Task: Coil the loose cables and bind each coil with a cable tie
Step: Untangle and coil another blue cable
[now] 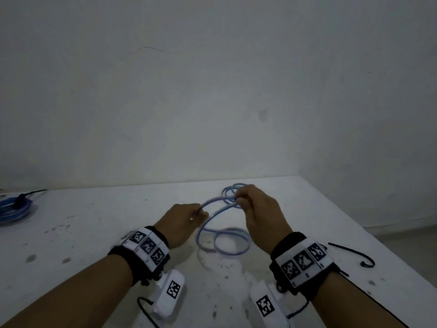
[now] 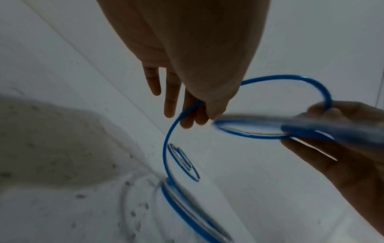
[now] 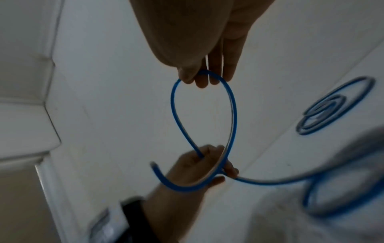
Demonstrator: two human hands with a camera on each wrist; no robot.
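**Springy blue cable, first loop in hand**

Head view: over the tabletop, the left hand pinches the cable near its end, and the right hand closes finger and thumb on the top of a raised loop. The slack lies in loose rings on the tabletop between the wrists, with more rings just beyond the right hand. A bound blue coil sits far left; a black tie lies near right.

Left wrist view: the cable runs under the curled fingers, then drops to the rings below.

Right wrist view: thumb and fingers pinch the loop's crown.

The cable looks light, smooth and springy; it will likely unwind if released. Best held where the turns cross, and tied there.
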